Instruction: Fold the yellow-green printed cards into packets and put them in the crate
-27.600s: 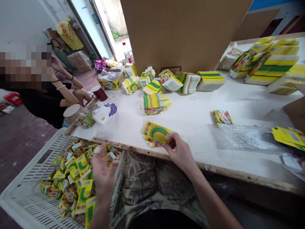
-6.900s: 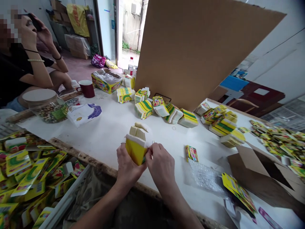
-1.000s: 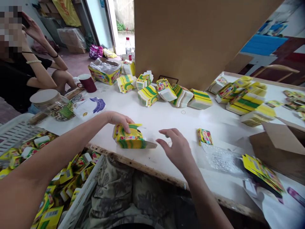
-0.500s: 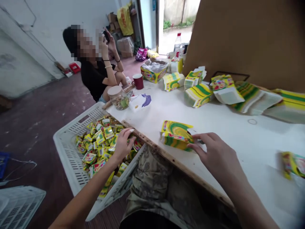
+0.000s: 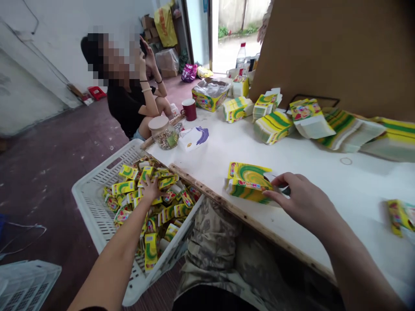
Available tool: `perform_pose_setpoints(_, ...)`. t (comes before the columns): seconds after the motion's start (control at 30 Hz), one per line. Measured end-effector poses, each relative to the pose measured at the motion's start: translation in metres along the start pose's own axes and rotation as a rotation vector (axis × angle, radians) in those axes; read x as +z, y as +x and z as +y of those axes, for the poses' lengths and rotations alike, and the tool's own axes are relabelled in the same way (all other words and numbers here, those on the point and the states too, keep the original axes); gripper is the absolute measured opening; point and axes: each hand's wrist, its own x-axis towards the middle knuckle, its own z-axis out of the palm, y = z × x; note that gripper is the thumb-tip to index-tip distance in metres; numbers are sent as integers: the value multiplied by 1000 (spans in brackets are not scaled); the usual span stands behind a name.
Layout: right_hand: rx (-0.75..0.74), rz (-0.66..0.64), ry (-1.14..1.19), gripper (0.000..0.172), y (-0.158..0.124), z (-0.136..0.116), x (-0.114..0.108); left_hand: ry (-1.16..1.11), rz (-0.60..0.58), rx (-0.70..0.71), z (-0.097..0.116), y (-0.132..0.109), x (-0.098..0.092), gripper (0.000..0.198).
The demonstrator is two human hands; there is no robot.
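My left hand (image 5: 150,188) is over the pile of small yellow-and-green boxes (image 5: 151,250) in a white plastic basket (image 5: 97,218), its fingers spread and touching the pile. On the white table (image 5: 223,147), a larger yellow-and-green carton (image 5: 248,181) lies on its side with its right end open. My right hand (image 5: 296,201) pinches the carton's edge at that end, thumb and fingertips close together. Something small and dark shows within the curl of that hand; I cannot make out what it is.
Stacks of flattened cartons (image 5: 274,127) line the table's back. A lidded jar (image 5: 164,134), a tissue pack (image 5: 193,139) and a red mug (image 5: 189,110) stand at the far left. A wooden strip (image 5: 227,203) edges the table. A person (image 5: 126,106) sits beyond the basket.
My left hand has moved left from the table edge into the basket, and its fingers have spread. My right hand stays at the carton's open end. Boxes on the pile have shifted.
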Motion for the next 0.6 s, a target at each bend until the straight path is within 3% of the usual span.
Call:
perform_pose_setpoints(0.1, 27, 3, 27, 27, -1, -2, -1, 6, -94, 97, 13, -9, 10, 76)
perform_pose_setpoints(0.23, 36, 15, 61, 29, -3, -5, -4, -95, -209, 325, 18, -58, 36, 66)
perform_pose_setpoints(0.3, 46, 1, 98, 29, -3, -4, -4, -176, -240, 374, 13, -78, 36, 61)
perform_pose_setpoints(0.37, 53, 3, 180, 28, -2, -2, -5, -269, -226, 382, 7, -89, 23, 56)
perform_pose_setpoints(0.47, 73, 56, 368, 26, -6, 3, -9, -453, -141, 378, 9, -102, -16, 54)
perform_pose_setpoints(0.6, 67, 144, 669, 32, -29, -4, -23, -797, -66, 480, 50, -145, -62, 57)
